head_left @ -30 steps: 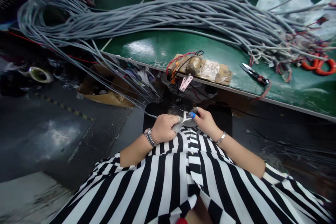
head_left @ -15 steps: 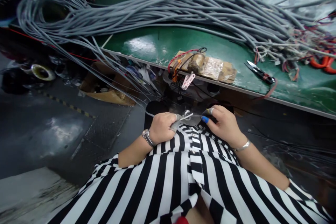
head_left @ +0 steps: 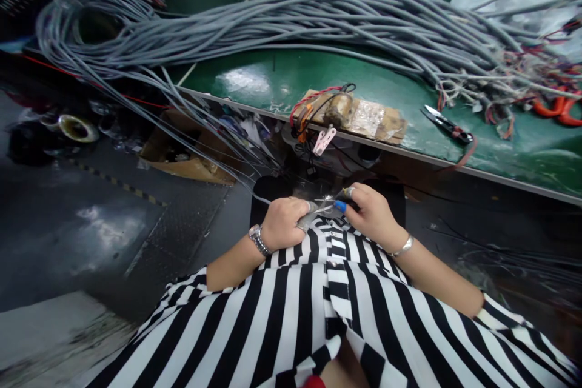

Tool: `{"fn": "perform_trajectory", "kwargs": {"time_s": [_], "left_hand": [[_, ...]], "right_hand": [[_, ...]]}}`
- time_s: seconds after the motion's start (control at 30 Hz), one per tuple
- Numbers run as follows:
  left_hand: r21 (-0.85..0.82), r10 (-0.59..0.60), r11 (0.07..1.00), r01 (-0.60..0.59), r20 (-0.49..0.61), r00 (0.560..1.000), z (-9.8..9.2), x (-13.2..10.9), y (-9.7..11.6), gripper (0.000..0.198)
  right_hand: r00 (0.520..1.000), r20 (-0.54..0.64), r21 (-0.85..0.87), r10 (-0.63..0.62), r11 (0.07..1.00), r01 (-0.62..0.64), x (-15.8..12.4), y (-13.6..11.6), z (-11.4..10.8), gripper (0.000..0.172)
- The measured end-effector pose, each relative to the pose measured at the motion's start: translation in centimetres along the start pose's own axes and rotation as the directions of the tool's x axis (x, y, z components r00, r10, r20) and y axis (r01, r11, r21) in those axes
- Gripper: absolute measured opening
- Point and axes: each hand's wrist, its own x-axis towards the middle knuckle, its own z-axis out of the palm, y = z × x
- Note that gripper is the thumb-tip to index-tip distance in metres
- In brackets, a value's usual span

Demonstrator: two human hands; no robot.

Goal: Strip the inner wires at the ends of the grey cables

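My left hand (head_left: 284, 221), with a watch at the wrist, is closed round the end of a grey cable (head_left: 260, 196) above my lap. Thin pale wires (head_left: 324, 208) stick out from its fingertips. Close by on the right, my right hand (head_left: 373, 216) pinches at these wires between thumb and forefinger. A blue cover (head_left: 339, 206) sits on that thumb, and greyish covers wrap other fingertips on both hands. Exactly which strand the right fingers grip is too small to make out.
A long bundle of grey cables (head_left: 273, 27) lies across the green table (head_left: 254, 77). Along its edge are a taped wooden block (head_left: 368, 118) with a pink clip (head_left: 324, 141), a cutting tool (head_left: 448, 125) and orange-handled scissors (head_left: 550, 106). A cardboard box (head_left: 191, 167) stands below.
My right hand has moved left, closer to my left hand, shortening the gap where a strand was stretched between them. My left hand stays closed on the cable.
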Motion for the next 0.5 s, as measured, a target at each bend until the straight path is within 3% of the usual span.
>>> {"fn": "perform_trajectory", "kwargs": {"time_s": [0.2, 0.37, 0.5], "left_hand": [[-0.068, -0.026, 0.997, 0.030, 0.052, 0.998, 0.1, 0.5, -0.1, 0.007], [-0.105, -0.089, 0.989, 0.100, 0.107, 0.990, 0.2, 0.7, -0.7, 0.005], [-0.090, -0.153, 0.982, 0.164, 0.122, 0.981, 0.6, 0.5, -0.9, 0.005]], "right_hand": [[0.996, -0.035, -0.009, 0.085, 0.996, -0.085, 1.2, 0.2, 2.0, 0.014], [0.944, 0.064, 0.273, 0.323, 0.904, -0.328, 1.7, 0.7, 4.4, 0.020], [0.929, 0.106, 0.440, 0.353, 0.822, -0.363, 1.7, 1.3, 4.7, 0.022]]}}
